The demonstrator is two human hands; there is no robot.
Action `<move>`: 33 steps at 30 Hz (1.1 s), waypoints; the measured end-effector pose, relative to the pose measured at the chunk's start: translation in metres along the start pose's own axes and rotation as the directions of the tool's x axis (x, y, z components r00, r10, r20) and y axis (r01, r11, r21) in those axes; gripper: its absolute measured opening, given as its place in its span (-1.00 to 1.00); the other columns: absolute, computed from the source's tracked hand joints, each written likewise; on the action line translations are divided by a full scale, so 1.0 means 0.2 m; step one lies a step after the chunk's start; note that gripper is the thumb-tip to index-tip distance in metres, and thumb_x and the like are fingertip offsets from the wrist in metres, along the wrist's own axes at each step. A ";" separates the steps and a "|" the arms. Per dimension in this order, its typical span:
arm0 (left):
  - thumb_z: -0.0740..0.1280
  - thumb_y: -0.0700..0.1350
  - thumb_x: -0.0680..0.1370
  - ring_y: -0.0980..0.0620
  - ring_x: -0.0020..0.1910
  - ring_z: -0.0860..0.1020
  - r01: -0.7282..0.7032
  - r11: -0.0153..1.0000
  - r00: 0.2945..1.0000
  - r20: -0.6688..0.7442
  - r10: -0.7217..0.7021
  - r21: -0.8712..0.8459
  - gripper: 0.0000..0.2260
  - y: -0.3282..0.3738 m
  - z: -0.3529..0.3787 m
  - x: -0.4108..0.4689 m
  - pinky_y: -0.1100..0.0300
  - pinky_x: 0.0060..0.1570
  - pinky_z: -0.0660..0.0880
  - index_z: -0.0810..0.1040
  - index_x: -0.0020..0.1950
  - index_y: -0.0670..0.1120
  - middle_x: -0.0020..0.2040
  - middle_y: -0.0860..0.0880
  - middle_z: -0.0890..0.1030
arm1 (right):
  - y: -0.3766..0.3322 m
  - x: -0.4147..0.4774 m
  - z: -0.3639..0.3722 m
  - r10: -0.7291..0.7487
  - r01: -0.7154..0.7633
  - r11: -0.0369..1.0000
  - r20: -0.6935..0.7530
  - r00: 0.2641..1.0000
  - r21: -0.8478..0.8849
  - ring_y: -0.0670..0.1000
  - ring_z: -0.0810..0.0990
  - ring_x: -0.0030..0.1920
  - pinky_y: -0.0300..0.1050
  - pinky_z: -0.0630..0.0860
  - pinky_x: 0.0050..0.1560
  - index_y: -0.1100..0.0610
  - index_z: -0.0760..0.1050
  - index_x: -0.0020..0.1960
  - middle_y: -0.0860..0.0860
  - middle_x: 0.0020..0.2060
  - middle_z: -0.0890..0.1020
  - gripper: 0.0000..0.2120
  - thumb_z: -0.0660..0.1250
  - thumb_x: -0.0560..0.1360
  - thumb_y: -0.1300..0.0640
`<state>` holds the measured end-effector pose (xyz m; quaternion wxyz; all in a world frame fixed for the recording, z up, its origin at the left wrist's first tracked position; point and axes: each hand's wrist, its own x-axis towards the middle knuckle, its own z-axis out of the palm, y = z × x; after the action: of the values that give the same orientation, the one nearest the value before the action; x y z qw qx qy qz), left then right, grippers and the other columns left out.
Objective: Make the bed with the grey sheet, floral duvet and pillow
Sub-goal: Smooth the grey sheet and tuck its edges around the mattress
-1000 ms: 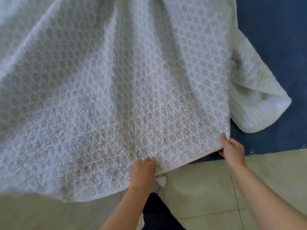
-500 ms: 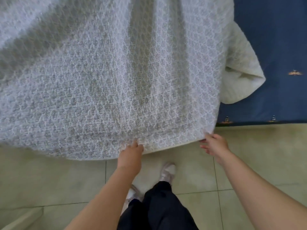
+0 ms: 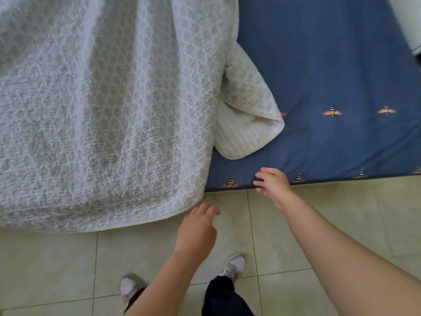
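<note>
Duvet (image 3: 102,110), white with a grey lace-like repeat: we log it spread over the left part of the bed, its hem hanging past the bed's edge above the floor tiles (image 3: 45,265). Folded corner (image 3: 248,124) of same: turned back on itself, showing a paler underside, and lying on the blue sheet (image 3: 330,65). The sheet covers the mattress to the right of the duvet, printed with small bees (image 3: 332,111) and, along the near edge, lighthouses (image 3: 298,177). Left hand (image 3: 196,231): over the floor, just beside the duvet's lower right corner; its fingers (image 3: 207,209) are loosely curled and we see nothing held. Right hand (image 3: 272,183): at the near edge of the blue sheet, well clear of the duvet; its fingers (image 3: 264,173) are relaxed, slightly spread, holding nothing. Pale shoes (image 3: 234,264), two, on the tiles below the arms. Dark trousers (image 3: 223,297), at the lower edge of the view.
</note>
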<state>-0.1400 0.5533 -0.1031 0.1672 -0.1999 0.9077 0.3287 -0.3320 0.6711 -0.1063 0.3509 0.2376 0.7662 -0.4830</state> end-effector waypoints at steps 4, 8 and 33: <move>0.31 -0.37 0.36 -0.07 0.32 0.43 -0.110 0.994 0.984 -0.143 0.106 -0.020 -0.47 0.23 0.09 0.22 0.05 0.17 0.47 0.47 0.32 -0.09 0.37 -0.02 0.44 | -0.13 0.17 -0.17 0.009 -0.007 0.997 0.023 1.000 -0.083 0.05 0.50 -0.07 -0.18 0.47 -0.23 0.22 0.33 0.40 0.21 0.17 0.55 -0.60 0.25 0.58 0.22; 0.37 -0.34 0.37 -0.13 0.43 0.34 -0.038 0.999 0.963 -0.267 0.036 -0.005 -0.40 0.38 0.10 0.51 -0.10 0.30 0.40 0.39 0.42 -0.13 0.46 -0.12 0.36 | -0.28 0.36 -0.28 0.042 -0.038 0.992 0.032 0.999 -0.121 0.08 0.57 0.03 -0.08 0.54 -0.07 0.15 0.27 0.45 0.13 0.21 0.53 -0.54 0.25 0.58 0.18; 0.20 -0.20 0.62 0.11 -0.21 0.50 0.258 0.800 0.901 -0.164 -0.402 -0.541 -0.85 0.95 0.08 1.25 0.23 -0.26 0.33 0.56 -0.05 -0.13 -0.17 -0.07 0.64 | -1.13 0.93 -0.49 0.122 0.055 0.959 0.579 0.806 -0.279 0.01 0.61 0.13 0.02 0.58 0.12 0.00 0.48 0.27 -0.02 0.13 0.63 -0.41 0.38 0.37 -0.31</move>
<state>-0.4434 0.6338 -0.1228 0.0386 -0.4359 0.7537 0.4903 -0.6406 0.6700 -0.0910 0.6103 0.0368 0.6755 -0.4122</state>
